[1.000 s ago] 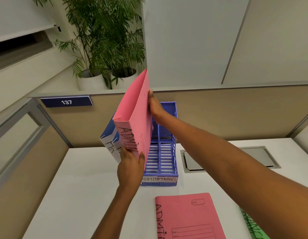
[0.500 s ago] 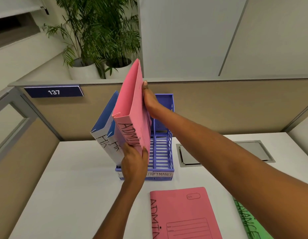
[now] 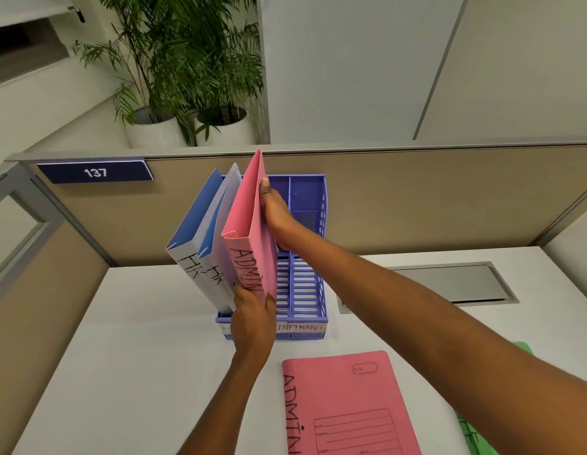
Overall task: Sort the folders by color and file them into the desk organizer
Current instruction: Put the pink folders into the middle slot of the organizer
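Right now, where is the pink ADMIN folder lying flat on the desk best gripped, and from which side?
Probably the lettered spine edge of the flat pink folder, from the left: that edge is folded, bare desk lies beside it, while a green folder crowds the right.

A white desk (image 3: pixel 137 339) meets a tan partition (image 3: pixel 416 198) numbered 137, with potted palms (image 3: pixel 187 67) behind it.

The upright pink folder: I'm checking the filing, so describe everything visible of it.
The pink folder, seemingly thin card, has ADMIN handwritten in black down its spine. It tilts left at the purple desk organizer beside two blue HR folders. The left hand grips its lower spine; the right hand holds its right face higher up.
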Demonstrator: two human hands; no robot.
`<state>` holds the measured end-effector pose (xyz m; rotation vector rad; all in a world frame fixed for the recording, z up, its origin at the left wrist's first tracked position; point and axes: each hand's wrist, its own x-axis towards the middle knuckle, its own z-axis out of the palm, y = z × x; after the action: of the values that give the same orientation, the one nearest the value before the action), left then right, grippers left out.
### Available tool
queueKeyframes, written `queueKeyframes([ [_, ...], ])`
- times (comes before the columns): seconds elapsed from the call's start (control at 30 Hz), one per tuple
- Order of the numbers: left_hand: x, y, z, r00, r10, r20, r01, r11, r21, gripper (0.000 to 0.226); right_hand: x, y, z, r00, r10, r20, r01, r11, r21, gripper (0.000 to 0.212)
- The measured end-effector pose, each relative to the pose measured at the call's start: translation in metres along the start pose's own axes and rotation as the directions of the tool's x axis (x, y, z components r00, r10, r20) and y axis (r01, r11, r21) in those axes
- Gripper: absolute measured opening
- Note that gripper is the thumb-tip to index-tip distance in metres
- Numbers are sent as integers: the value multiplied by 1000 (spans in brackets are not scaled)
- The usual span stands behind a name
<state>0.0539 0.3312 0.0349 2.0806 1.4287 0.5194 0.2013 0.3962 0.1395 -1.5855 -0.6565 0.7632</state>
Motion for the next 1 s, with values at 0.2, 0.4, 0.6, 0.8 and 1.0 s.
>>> queueKeyframes([
  [0.2, 5, -4, 13, 999, -42, 21, 41, 999, 31, 47, -16, 15, 8, 999, 15, 45, -14, 1000, -27, 66],
  [0.4, 5, -8, 25, 999, -49, 22, 48, 998, 47, 41, -23, 27, 11, 997, 59, 44, -57, 998, -30, 91],
  [0.6, -2, -19, 25, 995, -62, 78, 59, 997, 42, 39, -44, 38, 2, 996, 83, 14, -81, 992, -99, 115],
  [0.8, -38, -42, 26, 993, -31, 110, 5, 973, 229, 56, -81, 59, -7, 999, 34, -9, -35, 973, -227, 90],
  [1.0, -79, -71, 32, 982, -51, 179, -23, 920, 390, 65, -131, 86, -18, 999, 33, -12, -35, 954, -299, 75],
])
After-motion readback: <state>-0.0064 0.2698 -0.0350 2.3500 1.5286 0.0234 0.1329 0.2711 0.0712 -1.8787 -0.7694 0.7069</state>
